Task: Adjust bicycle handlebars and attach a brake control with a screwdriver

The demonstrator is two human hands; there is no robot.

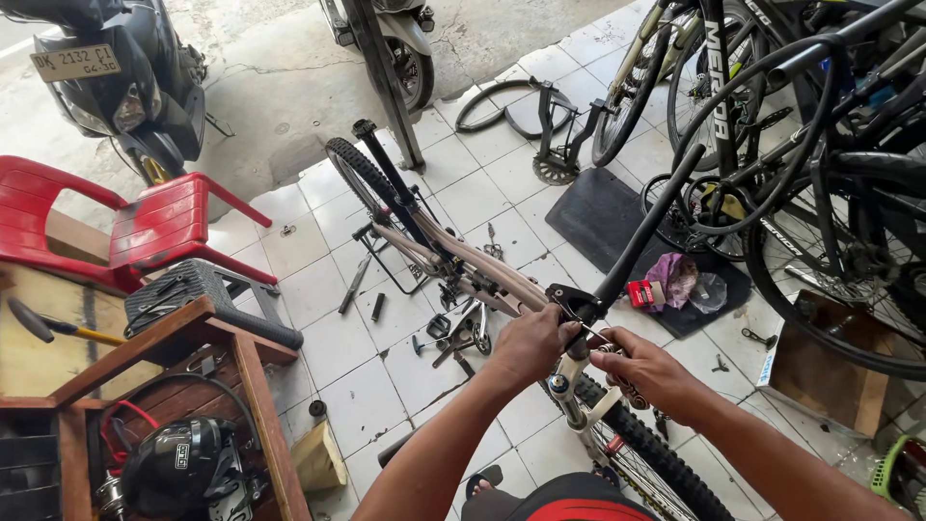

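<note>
While both hands work at its front end, the beige-framed bicycle with black knobby tyres [463, 256] stands on the white tiled floor [386, 386] with its long axis running from the near front wheel [656, 463], low and right of centre, away to the rear wheel [359, 174] at upper left, so the front points toward the wearer. One black handlebar [646, 227] rises from the stem [577, 301] up and to the right. The left hand [529, 345] is closed around the frame just below the stem; the right hand [648, 371] sits just beside it, fingers pinched on a small part at the head of the fork, too small to tell what. The two hands are close together but not touching. Small tools and parts lie scattered on the tiles beneath the frame. At left stand one red plastic chair [145, 227] and one wooden worktop [183, 338], with one black helmet [183, 468] below it. Two parked scooters show at the top, and several more bicycles crowd the right side, their number unclear.
</note>
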